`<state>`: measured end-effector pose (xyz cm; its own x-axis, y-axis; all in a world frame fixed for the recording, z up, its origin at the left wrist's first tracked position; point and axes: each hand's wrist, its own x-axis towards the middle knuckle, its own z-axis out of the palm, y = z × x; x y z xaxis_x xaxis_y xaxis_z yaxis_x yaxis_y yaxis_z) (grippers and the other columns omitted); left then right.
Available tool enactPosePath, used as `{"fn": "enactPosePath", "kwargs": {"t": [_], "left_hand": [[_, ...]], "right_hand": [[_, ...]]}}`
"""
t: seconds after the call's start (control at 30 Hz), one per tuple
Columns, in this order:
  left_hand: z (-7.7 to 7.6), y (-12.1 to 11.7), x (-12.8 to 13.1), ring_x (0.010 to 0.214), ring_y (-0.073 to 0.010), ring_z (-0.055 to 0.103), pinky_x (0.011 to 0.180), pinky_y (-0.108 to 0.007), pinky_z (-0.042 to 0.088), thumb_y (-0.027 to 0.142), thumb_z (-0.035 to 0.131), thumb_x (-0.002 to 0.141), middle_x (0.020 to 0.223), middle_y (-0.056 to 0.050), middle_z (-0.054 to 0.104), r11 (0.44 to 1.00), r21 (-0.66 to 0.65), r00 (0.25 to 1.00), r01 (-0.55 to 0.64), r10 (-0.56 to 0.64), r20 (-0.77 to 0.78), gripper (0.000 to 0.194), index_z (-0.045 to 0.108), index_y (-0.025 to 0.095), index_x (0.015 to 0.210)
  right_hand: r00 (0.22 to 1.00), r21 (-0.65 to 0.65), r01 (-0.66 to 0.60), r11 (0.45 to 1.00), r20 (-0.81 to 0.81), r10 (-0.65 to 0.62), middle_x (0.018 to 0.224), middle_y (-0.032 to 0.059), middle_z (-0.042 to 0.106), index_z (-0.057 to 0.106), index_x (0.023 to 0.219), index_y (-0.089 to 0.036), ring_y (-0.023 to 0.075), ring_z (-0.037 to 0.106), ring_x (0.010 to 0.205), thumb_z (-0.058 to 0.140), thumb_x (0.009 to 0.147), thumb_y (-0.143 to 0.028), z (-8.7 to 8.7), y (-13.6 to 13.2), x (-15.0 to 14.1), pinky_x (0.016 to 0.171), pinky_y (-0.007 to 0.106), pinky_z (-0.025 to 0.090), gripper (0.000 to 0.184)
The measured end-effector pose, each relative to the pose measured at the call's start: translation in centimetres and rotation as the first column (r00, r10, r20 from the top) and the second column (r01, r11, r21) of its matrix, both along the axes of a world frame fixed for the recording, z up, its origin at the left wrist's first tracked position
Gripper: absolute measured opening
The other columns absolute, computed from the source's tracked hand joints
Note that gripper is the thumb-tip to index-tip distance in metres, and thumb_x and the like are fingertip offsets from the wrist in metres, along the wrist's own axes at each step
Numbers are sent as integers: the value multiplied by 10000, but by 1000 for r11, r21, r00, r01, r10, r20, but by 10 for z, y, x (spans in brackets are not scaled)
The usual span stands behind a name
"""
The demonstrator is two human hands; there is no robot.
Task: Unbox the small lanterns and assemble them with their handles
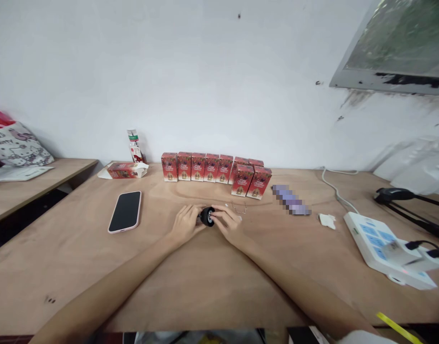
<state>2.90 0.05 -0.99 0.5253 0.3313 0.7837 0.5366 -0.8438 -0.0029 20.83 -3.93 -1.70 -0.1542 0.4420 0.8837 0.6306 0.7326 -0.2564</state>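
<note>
Both hands meet at the middle of the wooden table (191,286) around a small black round object (207,216). My left hand (185,221) grips it from the left with curled fingers. My right hand (227,222) pinches it from the right, fingertips on its face. A thin bent wire piece (239,206) lies just beyond my right hand. A row of several small red boxes (215,171) stands behind the hands.
A phone (125,211) in a pink case lies face down at the left. An opened red box (126,170) and a tube (135,146) sit near the wall. At right lie a white power strip (388,248), a white cable (336,188), a white scrap (327,220) and a black stand (409,203).
</note>
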Motion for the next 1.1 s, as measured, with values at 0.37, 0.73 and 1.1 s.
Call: {"fn": "enactPosePath", "kwargs": {"t": [0.37,0.73,1.1], "left_hand": [[1,-1,0,774,-225,655,660,-325,507,291,579,829,878,-84,683,1000,-26,1000,13,-13,2,212,530,164,992],[3,-5,0,876,-198,678,716,-285,543,374,545,857,972,-91,690,998,-52,998,40,-38,50,303,528,163,1073],[0,-4,0,757,-201,683,602,-270,514,387,572,827,843,-59,694,997,-71,999,-44,45,20,259,546,174,972]], "right_hand": [[997,-53,-13,999,-82,9,985,73,699,627,871,-208,164,671,927,484,911,-216,-1,2,0,818,303,559,148],[999,-75,24,997,-32,-27,988,84,680,575,944,-219,176,659,937,418,930,-219,-6,5,0,804,310,546,158],[1000,-97,23,995,-3,-24,948,86,623,501,916,-215,180,625,910,378,936,-223,-6,8,1,775,323,524,125]]}}
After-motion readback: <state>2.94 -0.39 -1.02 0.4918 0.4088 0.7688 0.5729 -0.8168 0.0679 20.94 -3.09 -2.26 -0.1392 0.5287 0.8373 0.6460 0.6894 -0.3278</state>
